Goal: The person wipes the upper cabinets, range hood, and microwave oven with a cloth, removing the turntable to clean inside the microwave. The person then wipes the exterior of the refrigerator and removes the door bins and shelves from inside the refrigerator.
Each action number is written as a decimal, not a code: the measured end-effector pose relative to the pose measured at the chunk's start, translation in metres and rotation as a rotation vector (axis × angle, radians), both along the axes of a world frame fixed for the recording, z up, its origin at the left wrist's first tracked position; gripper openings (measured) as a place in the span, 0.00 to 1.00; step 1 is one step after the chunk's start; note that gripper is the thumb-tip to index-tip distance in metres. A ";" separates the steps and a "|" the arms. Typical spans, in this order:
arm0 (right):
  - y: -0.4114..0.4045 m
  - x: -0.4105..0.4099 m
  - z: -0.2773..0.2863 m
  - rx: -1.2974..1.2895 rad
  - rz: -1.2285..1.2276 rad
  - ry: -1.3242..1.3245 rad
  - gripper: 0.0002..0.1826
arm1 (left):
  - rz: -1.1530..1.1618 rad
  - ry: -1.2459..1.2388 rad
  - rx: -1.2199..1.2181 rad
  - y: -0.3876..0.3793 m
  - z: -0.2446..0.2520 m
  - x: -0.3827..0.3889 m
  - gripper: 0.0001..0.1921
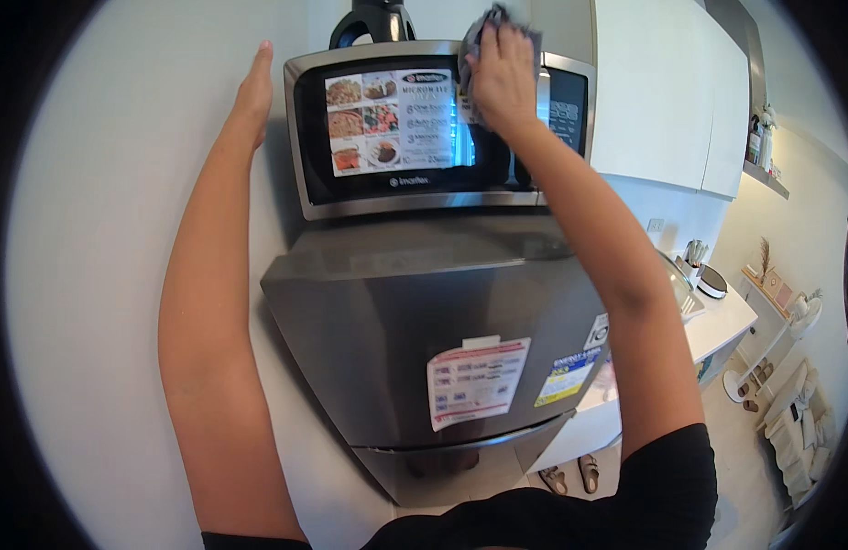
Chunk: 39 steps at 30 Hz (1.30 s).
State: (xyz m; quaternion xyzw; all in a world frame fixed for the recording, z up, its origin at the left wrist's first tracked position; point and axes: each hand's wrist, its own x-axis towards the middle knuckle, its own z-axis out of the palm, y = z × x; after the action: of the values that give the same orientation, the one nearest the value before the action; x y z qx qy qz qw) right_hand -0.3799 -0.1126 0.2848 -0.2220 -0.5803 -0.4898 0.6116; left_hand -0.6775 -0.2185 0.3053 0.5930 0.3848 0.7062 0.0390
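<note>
A grey cloth [535, 48] is bunched under my right hand [501, 75], which presses it against the upper front of a microwave oven [424, 199] near the right end of its door. My left hand [257, 93] is raised beside the microwave's left side, seen edge-on near the white wall; whether it touches the wall or the microwave cannot be told. The microwave stands on top of a dark grey refrigerator [369, 330]. A black appliance with a handle [376, 24] sits on top of the microwave, its upper part cut off by the picture's edge.
White wall cabinets [661, 96] hang at the right. Below them a white counter [723, 323] holds a round white-and-black object [711, 282] and a utensil holder. A printed sheet [475, 385] is attached to the refrigerator door. Sandals [589, 473] lie on the floor beside the refrigerator.
</note>
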 end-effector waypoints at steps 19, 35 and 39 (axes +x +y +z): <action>0.032 -0.008 -0.004 -0.151 -0.154 0.057 0.35 | -0.392 -0.149 0.197 0.076 0.019 -0.023 0.38; 0.000 -0.062 -0.066 -0.266 -0.085 -0.365 0.33 | -0.421 -0.312 0.173 0.046 0.019 -0.023 0.33; 0.018 0.005 -0.081 -0.366 -0.152 -0.056 0.40 | -0.512 -0.255 0.218 0.074 0.017 -0.021 0.40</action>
State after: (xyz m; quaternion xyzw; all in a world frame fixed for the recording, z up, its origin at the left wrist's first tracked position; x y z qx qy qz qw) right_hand -0.3749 -0.0947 0.2035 -0.3590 -0.6580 -0.4266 0.5061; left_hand -0.6987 -0.1448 0.3226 0.5779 0.1367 0.7794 0.1998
